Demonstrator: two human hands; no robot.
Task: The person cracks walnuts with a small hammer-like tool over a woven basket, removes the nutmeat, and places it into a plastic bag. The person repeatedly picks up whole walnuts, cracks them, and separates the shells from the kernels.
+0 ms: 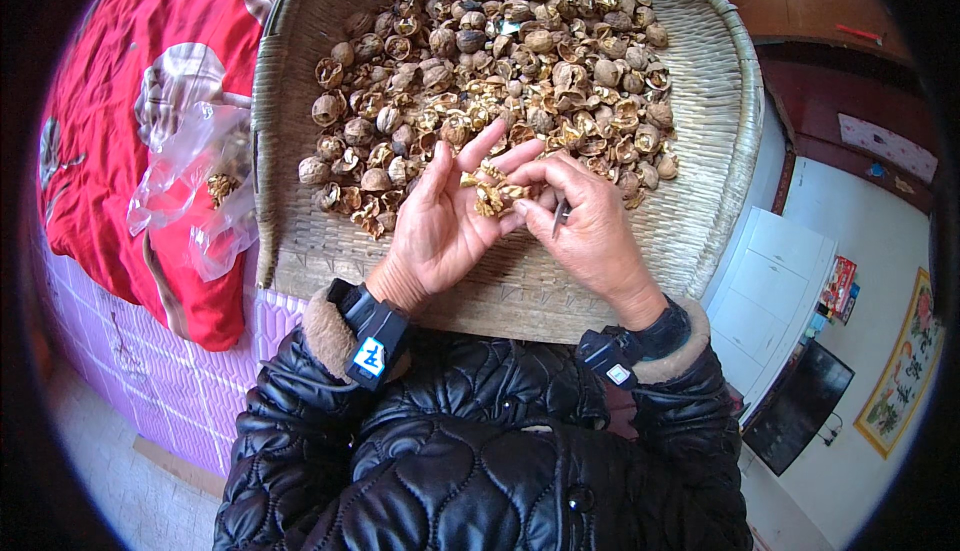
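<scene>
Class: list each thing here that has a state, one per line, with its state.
Left hand: open, palm up
Walnut kernels: shelled, in pieces
Right hand: fingers bent, gripping
Dark tool: held in right hand
Walnuts: some whole, others cracked
Wicker tray: loaded with walnuts
Plastic bag: crumpled, walnut pieces inside
Red cloth: rumpled
Television: screen dark

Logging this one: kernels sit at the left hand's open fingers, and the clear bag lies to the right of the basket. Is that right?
One fix: in the head view, the clear bag lies to the left of the basket. Kernels do sit at the left hand's open fingers.
</scene>
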